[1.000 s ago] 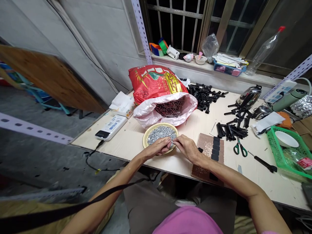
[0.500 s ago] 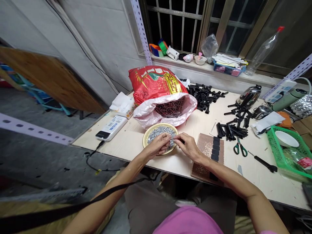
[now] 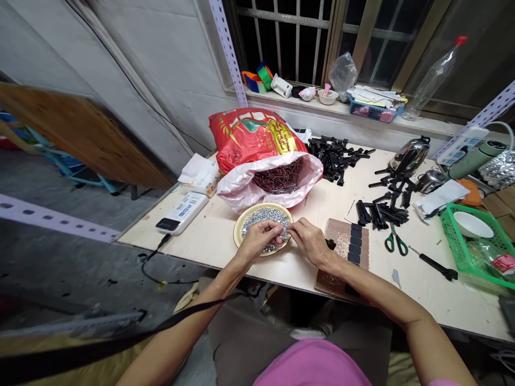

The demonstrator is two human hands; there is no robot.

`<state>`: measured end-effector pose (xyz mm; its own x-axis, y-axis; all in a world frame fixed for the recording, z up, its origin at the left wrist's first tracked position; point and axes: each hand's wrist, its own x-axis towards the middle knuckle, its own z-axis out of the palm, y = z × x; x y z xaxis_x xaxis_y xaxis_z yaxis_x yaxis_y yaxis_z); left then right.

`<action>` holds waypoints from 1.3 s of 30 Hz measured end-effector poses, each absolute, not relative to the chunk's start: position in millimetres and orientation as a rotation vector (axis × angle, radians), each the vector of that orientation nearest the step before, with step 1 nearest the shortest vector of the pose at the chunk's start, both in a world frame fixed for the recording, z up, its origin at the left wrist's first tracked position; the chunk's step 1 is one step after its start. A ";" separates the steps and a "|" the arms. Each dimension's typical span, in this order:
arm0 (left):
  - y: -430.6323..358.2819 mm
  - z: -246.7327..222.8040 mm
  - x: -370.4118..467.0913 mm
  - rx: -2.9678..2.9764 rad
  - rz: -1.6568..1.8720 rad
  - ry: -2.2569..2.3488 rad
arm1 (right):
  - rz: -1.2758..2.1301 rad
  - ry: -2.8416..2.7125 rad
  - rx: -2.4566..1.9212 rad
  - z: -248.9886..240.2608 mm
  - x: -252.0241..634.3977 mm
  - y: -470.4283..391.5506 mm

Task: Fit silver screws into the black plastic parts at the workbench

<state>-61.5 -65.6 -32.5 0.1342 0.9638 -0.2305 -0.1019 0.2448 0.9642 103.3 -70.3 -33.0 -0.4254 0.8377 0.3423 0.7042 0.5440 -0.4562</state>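
Note:
Both hands are over a round yellowish bowl [image 3: 238, 242] of small silvery pieces [image 3: 261, 215]. My left hand [image 3: 263, 238] has its fingers pinched together; what lies between them is too small to make out. Close to its right, my right hand [image 3: 308, 239] also pinches at the bowl's right rim, on something too small to name. Behind the bowl a red bag [image 3: 249, 139] lies with its white mouth open, full of dark reddish screw-like rods [image 3: 277, 178]. A brown board [image 3: 340, 230] with black squares lies beside my right wrist.
Black plastic parts [image 3: 333, 158] lie in piles at the back and right. Green-handled scissors [image 3: 396, 242], a screwdriver [image 3: 434, 262] and a green basket [image 3: 458, 252] are on the right. A white power bank [image 3: 183, 212] and a tissue pack [image 3: 201, 174] sit left.
The fingertips of both hands have moved slightly and remain close together over the bowl. A small black piece now shows beside my right hand, above the brown board. The view has shifted slightly.

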 end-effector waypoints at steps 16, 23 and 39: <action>-63.6 -35.2 -59.8 0.790 0.976 1.079 | -0.101 -2.398 -1.320 -27.0 108.5 -76.1; -64.9 -35.0 -58.7 0.792 1.017 1.151 | -0.141 -2.394 -1.332 -30.6 109.0 -78.2; -60.1 -35.4 -69.9 0.442 0.747 0.857 | 0.307 -2.292 -1.239 -26.9 114.9 -72.7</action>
<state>-69.9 -60.1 -35.4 0.4301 0.7423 -0.5138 -0.4085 0.6676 0.6225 114.9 -72.7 -26.9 -0.4521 0.8289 0.3294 0.7130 0.5578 -0.4249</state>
